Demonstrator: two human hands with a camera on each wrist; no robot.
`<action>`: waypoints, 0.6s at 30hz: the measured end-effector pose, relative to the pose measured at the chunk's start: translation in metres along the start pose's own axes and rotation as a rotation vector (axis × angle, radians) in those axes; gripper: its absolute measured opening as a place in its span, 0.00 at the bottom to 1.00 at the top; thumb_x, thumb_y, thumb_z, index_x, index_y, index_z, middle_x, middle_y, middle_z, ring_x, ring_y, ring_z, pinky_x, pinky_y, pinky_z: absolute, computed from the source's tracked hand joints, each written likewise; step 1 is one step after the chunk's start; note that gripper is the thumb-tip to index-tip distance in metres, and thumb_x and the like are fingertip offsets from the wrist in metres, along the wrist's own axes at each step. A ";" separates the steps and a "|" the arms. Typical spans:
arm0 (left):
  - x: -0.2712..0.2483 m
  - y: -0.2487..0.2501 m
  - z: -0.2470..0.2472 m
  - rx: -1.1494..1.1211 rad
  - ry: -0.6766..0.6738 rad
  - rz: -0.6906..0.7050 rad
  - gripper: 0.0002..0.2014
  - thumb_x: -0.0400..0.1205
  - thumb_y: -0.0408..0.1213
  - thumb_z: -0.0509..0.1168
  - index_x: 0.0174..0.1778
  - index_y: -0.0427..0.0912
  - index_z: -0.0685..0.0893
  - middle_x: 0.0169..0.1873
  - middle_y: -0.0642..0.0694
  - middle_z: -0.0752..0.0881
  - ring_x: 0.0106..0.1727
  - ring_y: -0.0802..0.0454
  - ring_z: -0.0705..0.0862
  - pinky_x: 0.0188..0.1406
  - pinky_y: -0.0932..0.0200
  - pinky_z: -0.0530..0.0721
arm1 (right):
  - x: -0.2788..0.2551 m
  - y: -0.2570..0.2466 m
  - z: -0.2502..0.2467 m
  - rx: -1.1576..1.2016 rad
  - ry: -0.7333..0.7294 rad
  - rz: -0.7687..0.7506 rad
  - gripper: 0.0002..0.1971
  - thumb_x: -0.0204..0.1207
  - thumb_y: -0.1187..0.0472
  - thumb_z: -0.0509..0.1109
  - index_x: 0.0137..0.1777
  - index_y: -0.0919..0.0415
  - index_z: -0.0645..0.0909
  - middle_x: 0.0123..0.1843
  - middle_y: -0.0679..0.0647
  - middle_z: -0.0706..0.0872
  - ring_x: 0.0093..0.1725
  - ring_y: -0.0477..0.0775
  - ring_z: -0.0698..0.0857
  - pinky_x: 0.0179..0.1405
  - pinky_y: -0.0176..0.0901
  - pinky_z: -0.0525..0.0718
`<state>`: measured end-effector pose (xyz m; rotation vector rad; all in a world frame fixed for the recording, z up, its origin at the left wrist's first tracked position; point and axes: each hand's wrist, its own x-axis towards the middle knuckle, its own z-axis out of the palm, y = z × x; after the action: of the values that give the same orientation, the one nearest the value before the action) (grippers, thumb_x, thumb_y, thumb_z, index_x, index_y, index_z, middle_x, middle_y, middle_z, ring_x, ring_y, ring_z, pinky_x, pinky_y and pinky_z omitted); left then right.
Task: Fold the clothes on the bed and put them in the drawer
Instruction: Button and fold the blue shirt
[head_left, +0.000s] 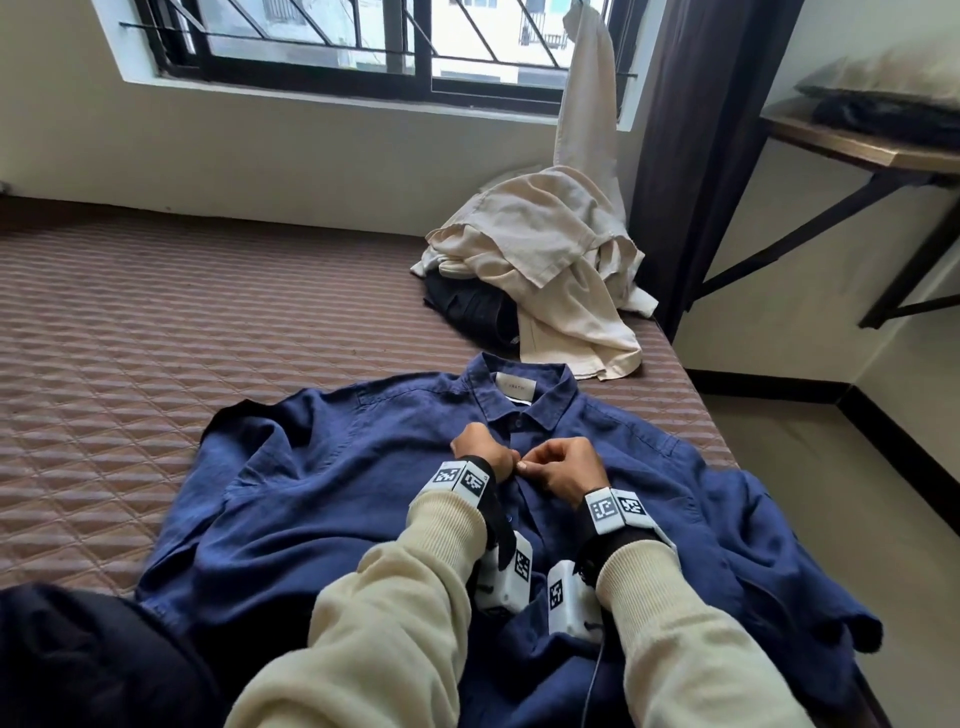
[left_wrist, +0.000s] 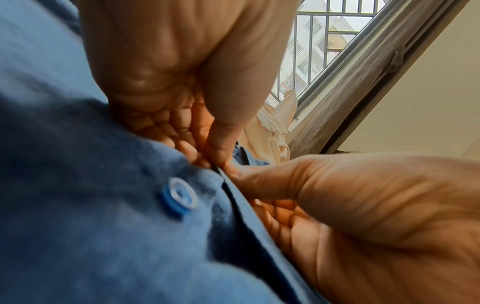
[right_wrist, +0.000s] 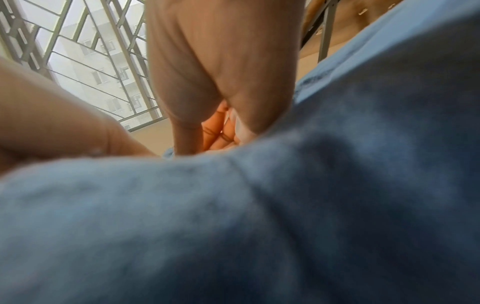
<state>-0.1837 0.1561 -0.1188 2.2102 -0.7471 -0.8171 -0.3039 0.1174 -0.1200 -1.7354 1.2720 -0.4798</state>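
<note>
1. While a blue shirt (head_left: 363, 493) lies spread face up on the bed (head_left: 130, 338), collar toward the window (head_left: 363, 41), a person leans over it with both arms in cream sleeves.
2. At the front button strip, just below the collar, the left hand (head_left: 480, 452) and the right hand (head_left: 563, 467) meet, fingertips nearly touching.
3. Each hand has its fingers curled, thumb and fingertips pinching an edge of the strip. The likely step is fastening a button there, though the button itself is hidden between the fingers.
4. Seen from the left wrist view, one blue button (left_wrist: 179, 196) lower down sits through the cloth, and the front strip beside it lies closed.
5. Near the far right corner of the bed sits a loose pile: a cream garment (head_left: 550, 270) draped over a dark garment (head_left: 472, 306), neither one folded.
6. By the look of things the task is at an early stage. The shirt is not yet folded, its sleeves lie rumpled at the sides, and the pile waits untouched.
7. No drawer shows in any view, so nothing can be said to be stored there yet.
8. A wall shelf (head_left: 857, 145) stands to the right.
</note>
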 end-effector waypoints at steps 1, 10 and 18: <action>-0.001 0.000 0.000 0.006 -0.003 0.007 0.18 0.77 0.41 0.75 0.57 0.33 0.85 0.57 0.37 0.86 0.60 0.44 0.85 0.56 0.58 0.83 | 0.000 0.001 0.000 0.017 -0.002 -0.012 0.10 0.69 0.63 0.82 0.30 0.54 0.85 0.31 0.51 0.87 0.32 0.46 0.81 0.39 0.40 0.82; -0.007 0.000 -0.004 0.114 -0.006 0.056 0.19 0.83 0.39 0.63 0.67 0.32 0.81 0.65 0.33 0.82 0.69 0.38 0.79 0.65 0.56 0.77 | 0.005 0.003 0.003 -0.067 -0.033 -0.032 0.12 0.76 0.63 0.74 0.31 0.54 0.83 0.33 0.52 0.85 0.39 0.51 0.81 0.46 0.45 0.80; -0.010 -0.006 -0.006 0.124 -0.035 0.115 0.11 0.80 0.40 0.69 0.52 0.38 0.90 0.55 0.39 0.89 0.63 0.43 0.83 0.59 0.58 0.80 | 0.004 -0.001 0.004 -0.221 -0.031 -0.073 0.16 0.79 0.62 0.71 0.30 0.50 0.74 0.44 0.57 0.87 0.48 0.50 0.81 0.49 0.38 0.75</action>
<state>-0.1847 0.1694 -0.1166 2.2425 -0.9555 -0.7729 -0.2992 0.1158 -0.1214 -1.9714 1.2819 -0.3625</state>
